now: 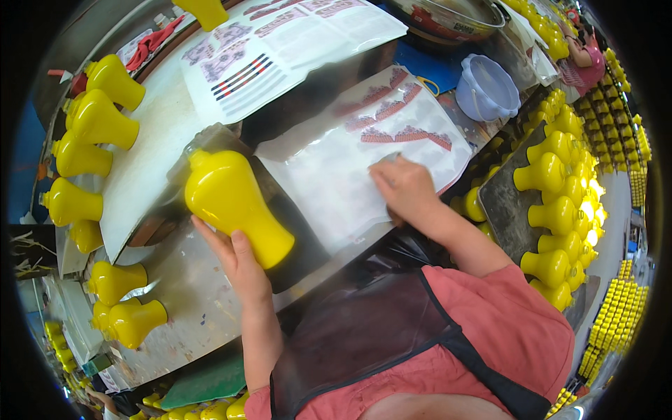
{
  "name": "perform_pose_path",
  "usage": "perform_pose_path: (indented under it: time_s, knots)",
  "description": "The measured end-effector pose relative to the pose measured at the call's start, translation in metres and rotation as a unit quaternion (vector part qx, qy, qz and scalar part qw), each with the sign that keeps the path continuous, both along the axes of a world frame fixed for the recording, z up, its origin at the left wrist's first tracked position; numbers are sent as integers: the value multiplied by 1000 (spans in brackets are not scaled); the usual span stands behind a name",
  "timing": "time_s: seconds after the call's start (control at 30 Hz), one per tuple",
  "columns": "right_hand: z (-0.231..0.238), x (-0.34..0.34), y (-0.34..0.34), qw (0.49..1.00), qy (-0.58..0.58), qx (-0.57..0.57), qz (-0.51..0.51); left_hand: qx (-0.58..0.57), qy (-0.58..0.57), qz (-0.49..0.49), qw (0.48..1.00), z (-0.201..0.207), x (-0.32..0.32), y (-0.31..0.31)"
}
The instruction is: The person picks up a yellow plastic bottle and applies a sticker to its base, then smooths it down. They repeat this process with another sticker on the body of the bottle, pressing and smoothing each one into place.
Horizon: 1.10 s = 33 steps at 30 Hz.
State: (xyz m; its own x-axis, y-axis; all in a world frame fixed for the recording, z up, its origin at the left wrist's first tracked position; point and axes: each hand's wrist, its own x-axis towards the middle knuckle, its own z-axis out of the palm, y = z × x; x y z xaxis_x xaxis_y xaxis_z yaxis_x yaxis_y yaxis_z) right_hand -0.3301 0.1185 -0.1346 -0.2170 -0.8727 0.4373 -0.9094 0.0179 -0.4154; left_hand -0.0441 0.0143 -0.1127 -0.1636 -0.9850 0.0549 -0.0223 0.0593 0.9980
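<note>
A yellow vase (pixel 227 189) sits against the left hand (pixel 243 269), its fingers and thumb spread along the side, probably to steady it. The right hand (pixel 407 187) curls over a printed sheet (pixel 329 185), perhaps keeping it flat; I cannot tell whether it pinches anything. Beyond it stands a lilac bucket (pixel 483 94).

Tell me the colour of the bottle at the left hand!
The bottle is shiny yellow, best seen in the head view.

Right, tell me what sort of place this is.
Likely a factory workshop: many similar yellow vases stand in rows, printed sheets lie on the bench, and another person is in the background.
</note>
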Motion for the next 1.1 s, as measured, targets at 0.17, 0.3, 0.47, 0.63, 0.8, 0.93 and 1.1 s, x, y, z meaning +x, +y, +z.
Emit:
perform_pose_path:
  time_s: [0.17,0.3,0.47,0.63,0.8,0.93,1.1]
  knots:
    - [6,-65,17,973,42,96,-206,-2,-8,14,1000,0,-1,1]
    - [10,-95,36,949,38,166,-266,7,-6,24,1000,-2,0,1]
    - [12,-98,41,953,-22,231,-193,17,27,26,999,0,-2,1]
    - [17,-96,27,963,-22,203,-176,46,82,13,995,6,-3,2]
    - [11,-96,31,963,5,203,-175,52,97,29,993,10,-4,0]
    - [7,-103,38,974,36,168,-147,-201,-128,88,967,19,-8,11]
    - [24,-105,23,977,-37,194,-77,-324,-122,-108,932,36,-22,32]
